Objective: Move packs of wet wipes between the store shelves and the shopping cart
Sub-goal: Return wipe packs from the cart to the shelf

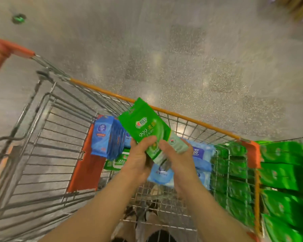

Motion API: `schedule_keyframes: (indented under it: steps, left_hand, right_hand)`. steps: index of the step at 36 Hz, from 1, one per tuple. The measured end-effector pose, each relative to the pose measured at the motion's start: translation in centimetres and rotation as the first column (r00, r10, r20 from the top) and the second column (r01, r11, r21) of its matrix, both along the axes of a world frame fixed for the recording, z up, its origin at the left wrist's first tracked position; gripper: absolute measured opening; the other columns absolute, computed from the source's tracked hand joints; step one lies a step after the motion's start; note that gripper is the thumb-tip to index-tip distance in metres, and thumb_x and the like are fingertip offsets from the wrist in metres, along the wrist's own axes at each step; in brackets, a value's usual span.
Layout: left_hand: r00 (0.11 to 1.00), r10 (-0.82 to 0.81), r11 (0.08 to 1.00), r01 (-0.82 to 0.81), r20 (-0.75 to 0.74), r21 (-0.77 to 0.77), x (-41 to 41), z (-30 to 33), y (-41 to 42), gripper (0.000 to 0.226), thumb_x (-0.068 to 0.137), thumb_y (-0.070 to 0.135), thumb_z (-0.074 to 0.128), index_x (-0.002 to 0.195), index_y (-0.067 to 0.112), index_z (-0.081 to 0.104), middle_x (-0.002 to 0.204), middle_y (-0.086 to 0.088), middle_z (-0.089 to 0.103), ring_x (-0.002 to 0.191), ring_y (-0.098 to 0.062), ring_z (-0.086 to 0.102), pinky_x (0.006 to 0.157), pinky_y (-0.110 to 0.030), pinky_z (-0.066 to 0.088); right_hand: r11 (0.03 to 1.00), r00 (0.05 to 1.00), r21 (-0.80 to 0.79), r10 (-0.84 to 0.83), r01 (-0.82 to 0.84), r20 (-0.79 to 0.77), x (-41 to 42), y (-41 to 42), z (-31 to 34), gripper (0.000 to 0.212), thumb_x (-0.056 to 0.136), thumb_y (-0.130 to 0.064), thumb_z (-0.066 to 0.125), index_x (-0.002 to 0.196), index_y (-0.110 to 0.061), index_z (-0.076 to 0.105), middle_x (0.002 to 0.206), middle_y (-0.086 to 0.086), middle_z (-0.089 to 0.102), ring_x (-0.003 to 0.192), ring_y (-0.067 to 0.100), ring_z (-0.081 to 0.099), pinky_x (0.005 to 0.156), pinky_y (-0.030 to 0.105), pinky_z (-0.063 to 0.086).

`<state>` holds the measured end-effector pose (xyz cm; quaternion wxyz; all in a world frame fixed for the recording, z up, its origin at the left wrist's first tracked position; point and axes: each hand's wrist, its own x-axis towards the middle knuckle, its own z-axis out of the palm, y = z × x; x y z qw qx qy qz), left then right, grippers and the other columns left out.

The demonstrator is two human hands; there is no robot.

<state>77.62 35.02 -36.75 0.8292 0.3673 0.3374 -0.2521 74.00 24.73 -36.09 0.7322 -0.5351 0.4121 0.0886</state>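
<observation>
Head view, looking down at my two bare hands above a shopping cart. Between them I hold a green pack of wet wipes (145, 128), tilted, its printed face toward me with "999" in white. My left hand (138, 161) grips its lower edge, fingers curled round the left side. My right hand (175, 159) pinches the lower right corner, thumb on top; a paler green pack (177, 144) shows just beyond those fingers, and I cannot tell whether it is a second pack or part of the same bundle.

Directly beneath my hands, inside the wire shopping cart (180, 212), lie light blue packs of wipes (201, 163). To the left of my left hand a bundle of darker blue packs (107, 137) stands upright against the cart's folded child seat, whose orange flap (87, 165) hangs down. Just below that bundle another green "999" pack (117, 162) lies flat.

To the right of my right hand, outside the cart's wire side, rows of green packs (285, 170) are stacked close beside the cart. Beyond my hands the cart's orange-edged rim (191, 118) runs across, with speckled grey floor (199, 58) past it.
</observation>
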Motion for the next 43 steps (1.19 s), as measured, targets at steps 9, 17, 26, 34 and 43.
schedule_keyframes:
  steps: [9,17,26,34,43]
  left_hand:
    - [0.916,-0.32,0.948,0.308,0.241,0.085,0.4,9.2,1.3,0.1,0.052,0.016,0.083,0.142,0.004,0.043,0.131,-0.024,0.062,0.107,-0.037,0.066,0.095,-0.053,0.055]
    - [0.831,-0.472,0.881,0.441,0.293,0.168,-1.1,15.8,-0.3,0.078,0.06,0.029,0.094,0.126,0.018,0.056,0.115,-0.011,0.074,0.106,-0.033,0.071,0.096,-0.05,0.054]
    - [0.617,-0.714,0.698,0.662,0.331,0.274,-3.7,20.5,0.2,0.083,0.055,0.057,0.083,0.122,0.013,0.065,0.109,-0.006,0.076,0.101,-0.024,0.074,0.091,-0.041,0.054]
    - [0.476,-0.793,0.552,0.826,0.381,0.117,-9.0,24.3,-2.2,0.064,0.071,0.042,0.073,0.126,0.01,0.064,0.115,-0.015,0.073,0.105,-0.035,0.071,0.09,-0.047,0.057]
    - [0.251,-0.868,0.311,0.948,0.429,0.074,-17.5,27.1,-5.5,0.081,0.057,0.044,0.088,0.128,0.012,0.065,0.12,-0.018,0.071,0.109,-0.037,0.069,0.094,-0.053,0.055]
  right_hand:
    - [0.959,0.948,0.047,0.268,-0.28,0.172,-0.7,-5.9,10.8,0.079,0.071,-0.069,0.061,0.134,-0.022,0.062,0.13,0.004,0.069,0.124,0.028,0.063,0.103,0.058,0.048]
    - [0.928,0.898,-0.127,0.37,-0.349,0.236,-3.5,-4.4,16.6,0.063,0.074,-0.068,0.073,0.128,-0.038,0.062,0.124,-0.007,0.073,0.118,0.016,0.068,0.11,0.051,0.045]
    - [0.996,0.966,-0.06,0.076,-0.063,0.245,-9.1,-4.4,20.3,0.072,0.074,-0.064,0.076,0.131,-0.022,0.062,0.122,0.008,0.074,0.117,0.03,0.069,0.108,0.059,0.046]
    - [0.952,0.932,-0.179,-0.183,0.247,0.312,-16.8,-2.9,24.0,0.061,0.083,-0.062,0.07,0.129,-0.021,0.067,0.12,0.002,0.075,0.117,0.024,0.069,0.111,0.053,0.045]
    - [0.825,0.864,-0.315,-0.353,0.468,0.358,-27.5,-2.7,27.7,0.056,0.081,-0.066,0.065,0.124,-0.03,0.071,0.121,-0.004,0.075,0.116,0.022,0.069,0.111,0.052,0.044]
